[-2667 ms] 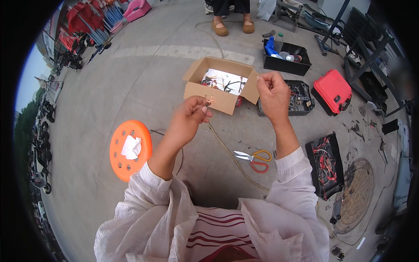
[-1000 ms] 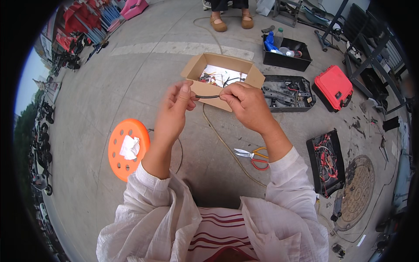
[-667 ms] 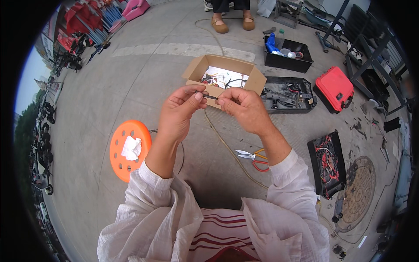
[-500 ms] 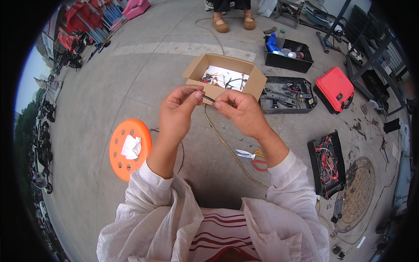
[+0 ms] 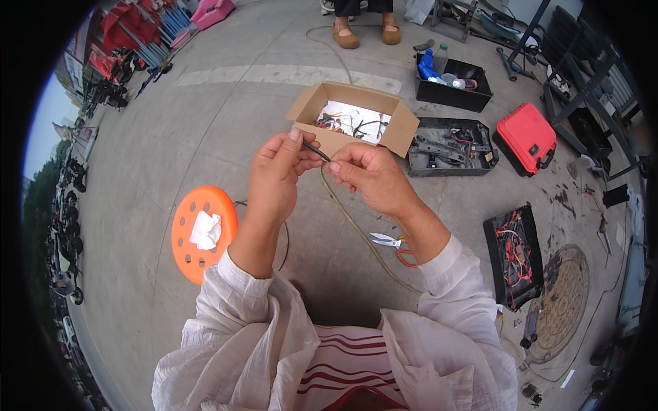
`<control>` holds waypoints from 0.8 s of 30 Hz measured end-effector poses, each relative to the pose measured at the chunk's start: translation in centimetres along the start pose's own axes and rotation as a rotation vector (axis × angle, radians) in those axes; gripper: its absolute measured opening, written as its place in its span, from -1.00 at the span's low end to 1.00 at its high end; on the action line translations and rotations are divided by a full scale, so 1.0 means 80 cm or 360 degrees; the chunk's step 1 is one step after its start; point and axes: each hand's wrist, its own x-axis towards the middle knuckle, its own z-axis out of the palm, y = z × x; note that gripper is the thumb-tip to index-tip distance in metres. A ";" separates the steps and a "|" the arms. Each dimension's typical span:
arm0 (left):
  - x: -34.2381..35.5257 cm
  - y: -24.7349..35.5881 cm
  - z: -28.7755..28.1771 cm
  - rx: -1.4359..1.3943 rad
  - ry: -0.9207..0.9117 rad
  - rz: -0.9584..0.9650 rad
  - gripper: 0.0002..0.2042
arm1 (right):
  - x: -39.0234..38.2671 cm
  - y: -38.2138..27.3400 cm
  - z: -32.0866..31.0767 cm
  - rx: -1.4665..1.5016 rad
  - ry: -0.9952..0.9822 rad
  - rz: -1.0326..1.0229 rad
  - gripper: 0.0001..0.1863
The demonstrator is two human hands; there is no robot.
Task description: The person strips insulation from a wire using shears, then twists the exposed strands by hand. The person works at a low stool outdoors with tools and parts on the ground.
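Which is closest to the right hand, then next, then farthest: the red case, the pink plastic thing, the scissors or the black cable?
From the right hand, in the head view:
1. Black cable: at its fingertips.
2. Scissors: on the ground below.
3. Red case: off to the right.
4. Pink plastic thing: far upper left.

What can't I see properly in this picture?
All in the head view:
Black cable: hidden where the left hand and right hand grip it.
Scissors: handles partly behind the right forearm.
Other person: only lower legs show; top edge cuts the rest.
Wires in the cardboard box: too small to tell apart.
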 end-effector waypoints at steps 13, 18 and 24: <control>-0.004 0.005 0.004 0.0323 0.0084 -0.0046 -0.84 | -0.010 -0.015 0.007 -0.0461 0.0033 -0.0361 -0.81; -0.006 0.013 0.002 0.0280 -0.0016 -0.0256 -0.79 | -0.012 -0.024 -0.002 -0.0661 -0.0010 -0.0303 -0.82; -0.007 0.020 -0.003 0.0011 -0.0264 -0.0531 -0.79 | -0.010 -0.010 -0.006 -0.0756 -0.0008 -0.0611 -0.83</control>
